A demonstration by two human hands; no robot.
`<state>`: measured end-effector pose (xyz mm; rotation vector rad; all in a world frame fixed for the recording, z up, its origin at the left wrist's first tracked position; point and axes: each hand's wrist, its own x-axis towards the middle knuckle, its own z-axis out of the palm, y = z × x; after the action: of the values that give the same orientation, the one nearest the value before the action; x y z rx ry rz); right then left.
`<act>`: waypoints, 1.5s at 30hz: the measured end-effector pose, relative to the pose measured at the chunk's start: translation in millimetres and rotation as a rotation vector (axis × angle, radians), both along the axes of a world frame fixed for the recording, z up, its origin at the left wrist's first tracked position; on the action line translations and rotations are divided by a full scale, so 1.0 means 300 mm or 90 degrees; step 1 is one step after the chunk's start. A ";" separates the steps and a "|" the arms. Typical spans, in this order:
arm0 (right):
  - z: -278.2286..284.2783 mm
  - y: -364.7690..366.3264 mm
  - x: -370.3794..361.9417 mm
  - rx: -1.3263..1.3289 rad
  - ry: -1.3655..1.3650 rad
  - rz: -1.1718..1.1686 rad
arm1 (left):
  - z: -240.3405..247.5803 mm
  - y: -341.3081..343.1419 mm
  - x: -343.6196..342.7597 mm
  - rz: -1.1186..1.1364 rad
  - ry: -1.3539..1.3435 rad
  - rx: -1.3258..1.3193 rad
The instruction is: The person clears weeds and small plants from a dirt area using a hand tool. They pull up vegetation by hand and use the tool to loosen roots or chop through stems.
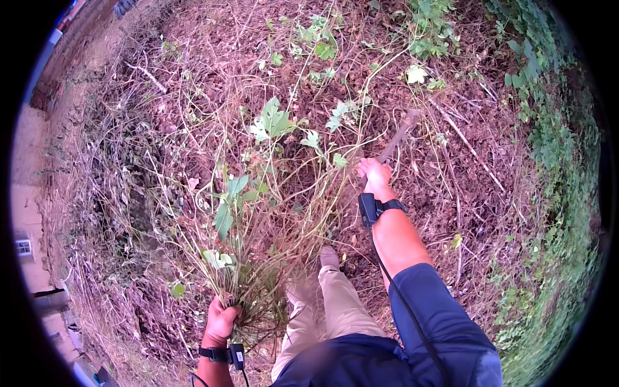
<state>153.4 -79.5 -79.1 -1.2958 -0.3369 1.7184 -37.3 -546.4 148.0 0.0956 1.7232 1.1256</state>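
bottom centre of the frame: dark blue top and tan trouser leg (338,303), one shoe (329,257) planted on the litter just above it.

lower left: left hand (222,319) fisted tight around a bunch of weed stems (248,258), gripping them at the base. black wrist strap with a small box just below the hand. the bunch fans up and right from the fist toward mid-frame, thin tan stalks with some green leaves (274,119) at the tips, upper centre.

right of centre: right forearm runs up from the blue sleeve (438,316), a black band and device at the wrist, cable trailing back along the arm. right hand (375,173) closed around the handle of a tool (398,137). the handle slants up and right from the fist; its far end is blurred, so cannot tell the head's shape. the stalk tips lie just beside this hand, on its left.

beyond: ground (464,193) covered in dry brown stems and cut brush, pale sticks scattered upper left and right of centre.

far right edge: band of green creeper (548,135) running top to bottom. upper centre: a few more green sprigs. far left edge: pale paving (26,168), bent by the lens.
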 end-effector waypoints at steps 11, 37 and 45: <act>-0.120 0.050 -0.226 -0.209 -0.068 0.139 | 0.012 -0.019 0.009 -0.044 -0.004 -0.033; 0.603 -0.390 0.248 -0.009 0.036 0.154 | -0.189 0.060 0.012 -0.153 -0.022 0.001; 0.765 -0.743 0.449 0.027 -0.027 0.184 | -0.007 0.605 0.134 -0.073 -0.067 0.149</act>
<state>288.0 -302.3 150.3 -1.3026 -0.6064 1.9129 3.0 -365.0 146.0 0.2719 1.4696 1.2204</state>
